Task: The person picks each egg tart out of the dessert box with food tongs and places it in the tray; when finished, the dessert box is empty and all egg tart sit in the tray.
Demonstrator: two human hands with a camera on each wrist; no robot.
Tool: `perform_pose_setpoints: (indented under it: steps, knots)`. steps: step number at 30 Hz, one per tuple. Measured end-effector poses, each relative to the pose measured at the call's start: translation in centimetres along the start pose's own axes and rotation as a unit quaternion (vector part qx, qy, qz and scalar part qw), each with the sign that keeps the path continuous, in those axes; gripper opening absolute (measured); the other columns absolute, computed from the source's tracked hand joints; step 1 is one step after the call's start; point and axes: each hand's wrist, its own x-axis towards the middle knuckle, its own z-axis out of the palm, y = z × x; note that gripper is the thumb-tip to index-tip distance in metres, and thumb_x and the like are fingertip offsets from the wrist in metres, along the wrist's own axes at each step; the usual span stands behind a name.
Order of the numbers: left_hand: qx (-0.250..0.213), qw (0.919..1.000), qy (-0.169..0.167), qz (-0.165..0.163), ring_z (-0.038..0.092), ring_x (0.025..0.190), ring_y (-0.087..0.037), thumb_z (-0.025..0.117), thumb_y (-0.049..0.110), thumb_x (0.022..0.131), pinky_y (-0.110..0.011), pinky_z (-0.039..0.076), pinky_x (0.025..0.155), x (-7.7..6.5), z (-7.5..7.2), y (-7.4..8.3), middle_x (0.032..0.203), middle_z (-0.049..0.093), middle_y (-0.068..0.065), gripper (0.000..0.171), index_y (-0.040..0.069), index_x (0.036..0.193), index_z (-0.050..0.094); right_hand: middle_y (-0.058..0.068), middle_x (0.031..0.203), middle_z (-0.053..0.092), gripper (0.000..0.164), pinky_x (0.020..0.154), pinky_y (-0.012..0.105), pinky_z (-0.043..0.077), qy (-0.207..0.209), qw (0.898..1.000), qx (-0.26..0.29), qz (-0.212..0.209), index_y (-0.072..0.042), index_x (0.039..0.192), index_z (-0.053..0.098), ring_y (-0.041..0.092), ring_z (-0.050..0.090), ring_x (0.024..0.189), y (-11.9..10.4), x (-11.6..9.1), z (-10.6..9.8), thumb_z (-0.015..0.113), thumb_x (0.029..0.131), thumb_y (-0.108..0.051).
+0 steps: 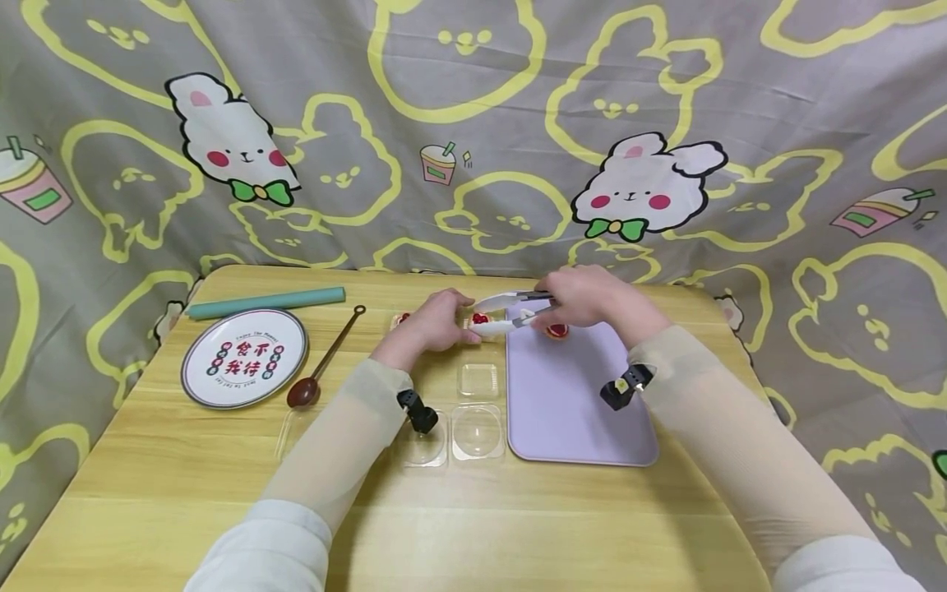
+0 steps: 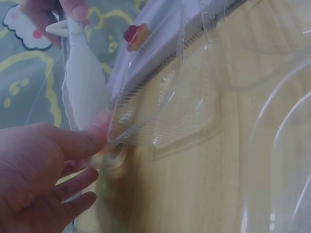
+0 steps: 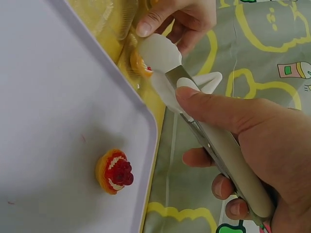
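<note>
My right hand (image 1: 588, 294) grips white-headed serving tongs (image 3: 238, 170), thumb along the handle. Between the tong heads, a small fruit tart (image 1: 480, 319) with red topping sits in a clear plastic box (image 2: 165, 116). My left hand (image 1: 436, 321) pinches that box's edge, thumb right at the rim. Another red-topped tart (image 3: 111, 171) lies on the lilac tray (image 1: 584, 411), below the right hand. Partly hidden behind the left hand is a further boxed tart (image 1: 401, 319).
Clear open boxes (image 1: 477, 432) stand in front of the left hand. To the left lie a white plate (image 1: 207, 378) with printed characters, a brown ladle (image 1: 303, 392) and a green roll (image 1: 266, 302). A patterned curtain (image 1: 473, 123) hangs behind the table.
</note>
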Motion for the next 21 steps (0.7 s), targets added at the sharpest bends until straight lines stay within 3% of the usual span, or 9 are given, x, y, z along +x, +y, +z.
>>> perform_pose_setpoints:
  steps: [6,21]
  knots:
    - [-0.009,1.0,0.002,-0.003,0.053,0.134,-0.033,0.093,0.029,0.085,-0.042,0.041,0.117,-0.1,0.0,-0.1,0.149,0.055,-0.016,0.079,0.002,0.151,0.057,0.001,0.077,0.06,0.042,0.064,0.041,0.043,0.005,1.0,-0.001,-0.007,-0.015,0.105,0.072,0.023,0.056,0.073,-0.1,0.4,0.4,0.079,0.092,-0.055]
    - [-0.021,0.9998,0.003,-0.003,0.055,0.131,-0.033,0.092,0.027,0.086,-0.044,0.042,0.116,-0.2,0.0,0.0,0.148,0.056,-0.017,0.078,0.002,0.15,0.057,-0.002,0.078,0.059,0.041,0.066,0.041,0.043,0.039,0.999,-0.006,-0.034,-0.016,0.104,0.071,0.022,0.054,0.074,0.9,-0.3,0.8,0.078,0.093,-0.056]
